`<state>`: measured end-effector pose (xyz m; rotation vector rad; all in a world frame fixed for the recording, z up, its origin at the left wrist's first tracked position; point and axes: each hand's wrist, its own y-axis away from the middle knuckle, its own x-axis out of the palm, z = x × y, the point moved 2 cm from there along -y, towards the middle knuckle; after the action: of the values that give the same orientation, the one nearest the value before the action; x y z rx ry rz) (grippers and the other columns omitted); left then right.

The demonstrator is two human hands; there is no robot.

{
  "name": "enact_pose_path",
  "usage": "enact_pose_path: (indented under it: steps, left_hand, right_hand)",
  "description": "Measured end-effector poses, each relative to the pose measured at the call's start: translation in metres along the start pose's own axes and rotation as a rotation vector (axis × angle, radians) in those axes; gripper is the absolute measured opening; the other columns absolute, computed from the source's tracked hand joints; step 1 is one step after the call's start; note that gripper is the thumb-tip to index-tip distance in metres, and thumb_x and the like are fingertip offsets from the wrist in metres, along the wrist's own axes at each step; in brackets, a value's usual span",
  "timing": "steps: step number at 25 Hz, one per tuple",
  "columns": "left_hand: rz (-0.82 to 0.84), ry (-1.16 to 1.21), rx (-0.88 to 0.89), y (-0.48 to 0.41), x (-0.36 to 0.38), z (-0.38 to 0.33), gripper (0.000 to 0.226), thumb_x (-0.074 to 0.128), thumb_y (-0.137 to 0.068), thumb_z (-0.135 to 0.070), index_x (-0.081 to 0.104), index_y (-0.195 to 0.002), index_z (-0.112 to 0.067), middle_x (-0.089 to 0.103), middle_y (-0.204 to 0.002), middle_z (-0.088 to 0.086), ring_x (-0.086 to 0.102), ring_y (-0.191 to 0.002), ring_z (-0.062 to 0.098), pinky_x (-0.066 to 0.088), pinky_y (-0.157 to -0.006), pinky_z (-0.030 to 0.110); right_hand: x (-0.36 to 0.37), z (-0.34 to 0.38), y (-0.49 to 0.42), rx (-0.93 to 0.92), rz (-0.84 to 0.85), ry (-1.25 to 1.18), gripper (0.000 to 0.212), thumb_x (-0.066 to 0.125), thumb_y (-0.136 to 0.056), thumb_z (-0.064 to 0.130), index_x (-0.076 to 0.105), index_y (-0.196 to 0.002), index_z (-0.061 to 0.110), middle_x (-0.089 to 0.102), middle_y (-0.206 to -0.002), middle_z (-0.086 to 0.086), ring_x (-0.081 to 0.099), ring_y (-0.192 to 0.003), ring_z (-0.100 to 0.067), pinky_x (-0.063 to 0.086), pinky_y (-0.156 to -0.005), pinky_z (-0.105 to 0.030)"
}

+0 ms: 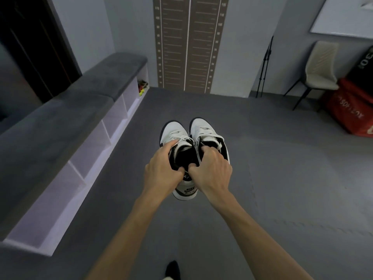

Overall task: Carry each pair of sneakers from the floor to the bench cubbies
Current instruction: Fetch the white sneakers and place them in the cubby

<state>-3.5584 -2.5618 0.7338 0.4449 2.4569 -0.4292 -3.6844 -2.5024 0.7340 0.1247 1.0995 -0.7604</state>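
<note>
Two sneakers [176, 135], white with black trim, are held side by side and touching, up in the air over the grey floor [262, 178] and well right of the bench [60, 122]

- Orientation: both toes point away from the person, toward the far wall; heels toward the body. Long axes run near parallel, straight ahead, toes dipped slightly downward
- Left hand [161, 170]: thumb hooked inside the collar of the shoe on the left, fingers curled along its outer side, pressed together
- Right hand [212, 168]: fingers curled into the opening of the shoe on the right, thumb against the inner collar between the two shoes; fingertips hidden inside
- Writing: heel tab below the hands reads "NIKE", with a smaller line under it too blurred to read

Bench has a grey cushion top and pale cubbies [90, 150] opening toward the floor; the farthest one holds a red and yellow-green item [142, 86]

Brown ruled chart [189, 43] on the far wall, figures too small to read. Beige chair [321, 67] at right, beside a red box [351, 106] with upside-down white lettering; black panel [361, 63] above it shows "30"
</note>
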Motion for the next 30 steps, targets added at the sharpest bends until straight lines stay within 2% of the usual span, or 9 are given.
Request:
enact_pose_path:
  steps: [6, 11, 15, 21, 30]
  left_hand:
    - [0.048, -0.021, 0.015, -0.213, 0.054, 0.003, 0.078, 0.073, -0.072, -0.021, 0.042, -0.141, -0.041, 0.053, -0.139, -0.018, 0.051, -0.127, 0.010, 0.043, -0.104, 0.038]
    - [0.016, -0.104, -0.051, -0.391, 0.111, 0.039, 0.078, 0.071, -0.073, -0.022, 0.040, -0.140, -0.043, 0.052, -0.140, -0.020, 0.050, -0.128, 0.010, 0.037, -0.096, 0.030]
    - [-0.043, -0.141, -0.155, -0.541, 0.152, 0.057, 0.078, 0.071, -0.073, -0.024, 0.038, -0.140, -0.046, 0.051, -0.141, -0.020, 0.050, -0.129, 0.011, 0.042, -0.100, 0.037]
    - [-0.164, -0.129, -0.242, -0.739, 0.179, 0.072, 0.077, 0.074, -0.074, -0.024, 0.040, -0.140, -0.044, 0.052, -0.140, -0.018, 0.052, -0.127, 0.012, 0.045, -0.103, 0.042]
    - [-0.243, -0.092, -0.315, -1.038, 0.217, 0.162, 0.077, 0.076, -0.074, -0.023, 0.040, -0.140, -0.042, 0.053, -0.141, -0.014, 0.054, -0.126, 0.014, 0.045, -0.102, 0.038]
  right_hand:
    - [0.054, -0.013, -0.210, 0.044, -0.014, -0.011, 0.020, 0.064, -0.066, 0.025, 0.046, -0.073, 0.018, 0.049, -0.070, 0.008, 0.046, -0.054, -0.011, 0.031, -0.051, -0.029]
    - [0.143, -0.028, -0.389, 0.020, 0.061, -0.068, 0.021, 0.063, -0.065, 0.024, 0.044, -0.071, 0.018, 0.049, -0.070, 0.008, 0.047, -0.054, -0.013, 0.034, -0.052, -0.029]
    - [0.203, -0.033, -0.548, -0.060, 0.142, -0.099, 0.019, 0.061, -0.065, 0.025, 0.046, -0.075, 0.020, 0.054, -0.078, 0.008, 0.055, -0.064, -0.019, 0.043, -0.056, -0.032]
    - [0.263, -0.012, -0.758, -0.188, 0.210, -0.088, 0.020, 0.061, -0.067, 0.026, 0.051, -0.083, 0.020, 0.060, -0.088, 0.007, 0.061, -0.075, -0.022, 0.045, -0.061, -0.032]
    - [0.406, 0.035, -1.041, -0.270, 0.249, -0.041, 0.021, 0.063, -0.069, 0.027, 0.054, -0.085, 0.018, 0.060, -0.089, 0.006, 0.062, -0.076, -0.024, 0.036, -0.058, -0.030]
